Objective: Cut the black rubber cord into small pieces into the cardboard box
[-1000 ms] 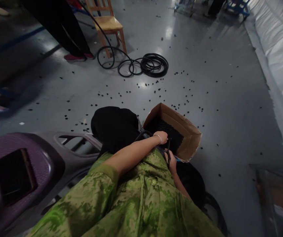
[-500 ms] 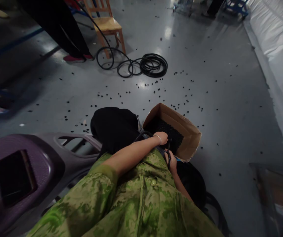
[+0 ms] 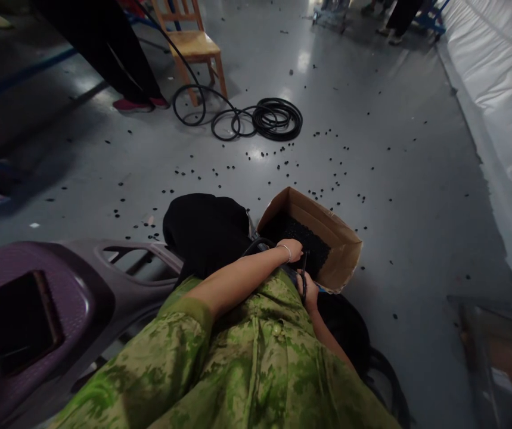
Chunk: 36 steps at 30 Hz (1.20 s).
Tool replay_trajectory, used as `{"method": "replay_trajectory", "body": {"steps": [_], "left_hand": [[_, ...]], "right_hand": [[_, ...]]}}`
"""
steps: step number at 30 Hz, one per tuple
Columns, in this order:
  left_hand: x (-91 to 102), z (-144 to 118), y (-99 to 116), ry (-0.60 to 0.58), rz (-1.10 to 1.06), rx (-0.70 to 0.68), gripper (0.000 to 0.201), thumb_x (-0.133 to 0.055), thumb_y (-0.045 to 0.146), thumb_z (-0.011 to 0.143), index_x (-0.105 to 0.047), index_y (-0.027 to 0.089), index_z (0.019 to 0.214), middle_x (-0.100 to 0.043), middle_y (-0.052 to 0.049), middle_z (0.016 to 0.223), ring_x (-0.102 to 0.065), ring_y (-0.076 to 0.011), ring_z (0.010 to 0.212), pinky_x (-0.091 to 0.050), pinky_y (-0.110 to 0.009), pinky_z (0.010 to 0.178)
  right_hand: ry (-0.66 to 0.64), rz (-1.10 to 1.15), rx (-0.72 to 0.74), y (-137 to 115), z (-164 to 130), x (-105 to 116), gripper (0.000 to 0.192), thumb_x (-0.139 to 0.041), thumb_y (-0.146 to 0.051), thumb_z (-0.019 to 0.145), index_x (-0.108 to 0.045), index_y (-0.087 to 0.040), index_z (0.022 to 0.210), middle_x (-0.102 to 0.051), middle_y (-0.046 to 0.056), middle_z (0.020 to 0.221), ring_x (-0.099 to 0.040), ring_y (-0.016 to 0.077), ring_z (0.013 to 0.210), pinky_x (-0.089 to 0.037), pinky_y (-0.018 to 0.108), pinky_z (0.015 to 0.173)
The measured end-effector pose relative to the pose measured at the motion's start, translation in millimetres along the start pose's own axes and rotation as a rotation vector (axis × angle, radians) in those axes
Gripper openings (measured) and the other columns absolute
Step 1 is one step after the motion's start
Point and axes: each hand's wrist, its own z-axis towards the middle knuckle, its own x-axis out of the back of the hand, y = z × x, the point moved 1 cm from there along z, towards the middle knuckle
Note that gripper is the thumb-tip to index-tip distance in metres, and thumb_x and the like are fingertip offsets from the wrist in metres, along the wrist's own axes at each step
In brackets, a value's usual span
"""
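Fingers of the left hand (image 3: 292, 248) curl over the near edge of the cardboard box (image 3: 343, 262), reaching into the black pellets (image 3: 300, 237); whether they clench any cannot be told. Just below, the right hand (image 3: 310, 290) grips a thin black cable (image 3: 304, 271). More pellets dot the floor (image 3: 394, 167) beyond the box.

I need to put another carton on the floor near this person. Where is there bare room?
Barest is the grey floor between the cardboard box and the white sheeting. Small black pieces dot the floor between the box and the coiled black cable, beside the wooden chair.
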Motion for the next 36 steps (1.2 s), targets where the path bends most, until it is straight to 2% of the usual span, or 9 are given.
{"method": "replay_trajectory", "body": {"steps": [5,10,14,19,29,36], "left_hand": [[0.7,1,-1,-0.009,-0.002,0.020,0.035,-0.043,0.030,0.090,-0.067,0.011,0.106,-0.065,-0.017,0.112,-0.060,-0.0259,0.106,-0.049,-0.034,0.086],[4.0,-1,0,-0.011,0.001,0.010,0.035,-0.042,0.028,0.090,-0.066,0.009,0.108,-0.064,-0.017,0.113,-0.060,-0.0268,0.107,-0.049,-0.035,0.087],[5.9,-2,1,-0.008,-0.001,0.016,0.033,-0.046,0.026,0.088,-0.067,0.010,0.107,-0.065,-0.017,0.112,-0.060,-0.0262,0.106,-0.050,-0.035,0.088],[7.7,-3,0,0.012,-0.023,0.040,0.033,-0.053,0.027,0.084,-0.067,0.008,0.107,-0.065,-0.019,0.110,-0.061,-0.0271,0.105,-0.051,-0.033,0.086],[7.5,-2,0,0.037,-0.037,0.048,0.034,-0.056,0.025,0.082,-0.066,0.008,0.110,-0.066,-0.019,0.109,-0.063,-0.0256,0.101,-0.052,-0.030,0.083],[6.5,-3,1,0.032,-0.016,0.041,0.034,-0.054,0.025,0.083,-0.066,0.007,0.110,-0.066,-0.020,0.106,-0.063,-0.0262,0.102,-0.052,-0.031,0.084]], "right_hand": [[0.013,-0.002,-0.001,3,5,-3,0.054,-0.042,-0.057,0.080,-0.065,-0.012,0.101,-0.070,0.010,0.081,-0.064,0.0231,0.079,-0.048,0.028,0.071],[-0.005,-0.027,0.009,7,7,-4,0.058,-0.040,-0.057,0.080,-0.065,-0.009,0.102,-0.069,0.012,0.081,-0.064,0.0235,0.077,-0.048,0.029,0.070],[0.002,-0.030,0.016,12,10,-4,0.053,-0.042,-0.054,0.079,-0.065,-0.011,0.100,-0.070,0.011,0.085,-0.065,0.0240,0.079,-0.049,0.030,0.073],[0.012,-0.040,0.015,18,13,-5,0.050,-0.042,-0.053,0.077,-0.066,-0.014,0.098,-0.071,0.009,0.082,-0.065,0.0232,0.077,-0.050,0.030,0.073],[-0.035,0.083,0.046,13,7,5,0.042,-0.049,-0.046,0.081,-0.065,-0.014,0.104,-0.070,0.010,0.099,-0.063,0.0222,0.090,-0.048,0.032,0.083],[-0.082,0.141,-0.003,9,3,7,0.042,-0.051,-0.045,0.081,-0.064,-0.013,0.104,-0.068,0.012,0.106,-0.061,0.0237,0.098,-0.046,0.033,0.088]]}}
